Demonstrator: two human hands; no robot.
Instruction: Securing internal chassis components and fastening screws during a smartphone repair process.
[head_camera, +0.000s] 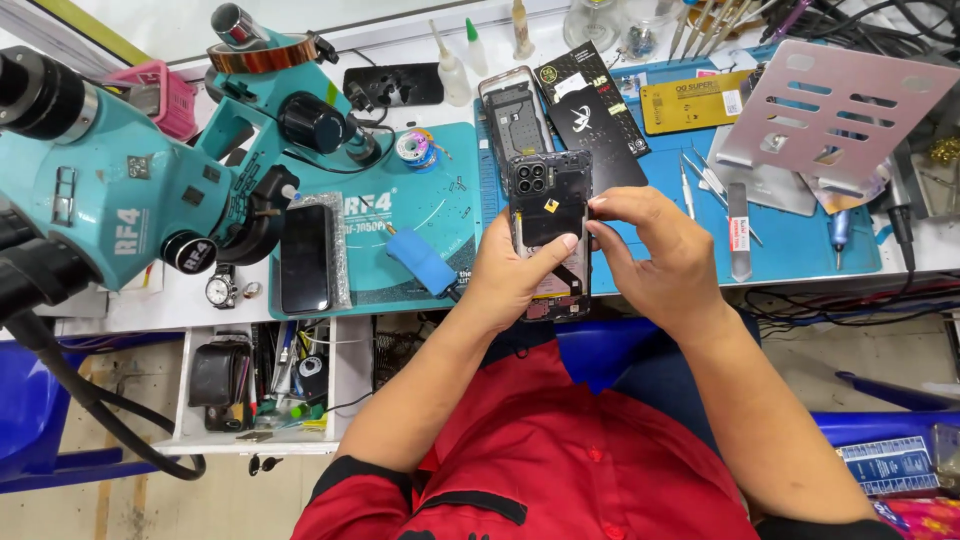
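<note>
**Working on an opened phone held above the bench**

Holding the opened phone (549, 232) between both hands, the person keeps it upright over the bench edge. The left hand (522, 275) grips its lower left side, thumb pressed on the inside. The right hand (652, 255) pinches the upper right edge with its fingertips. The back cover is already off and the inner parts show; I judge that reassembly is not done yet. Left of the left hand and below it, an open drawer (345, 372) contains small tools and a black pouch (220, 374). A second phone (305, 258) lies on the teal mat (440, 215) nearby.
</note>
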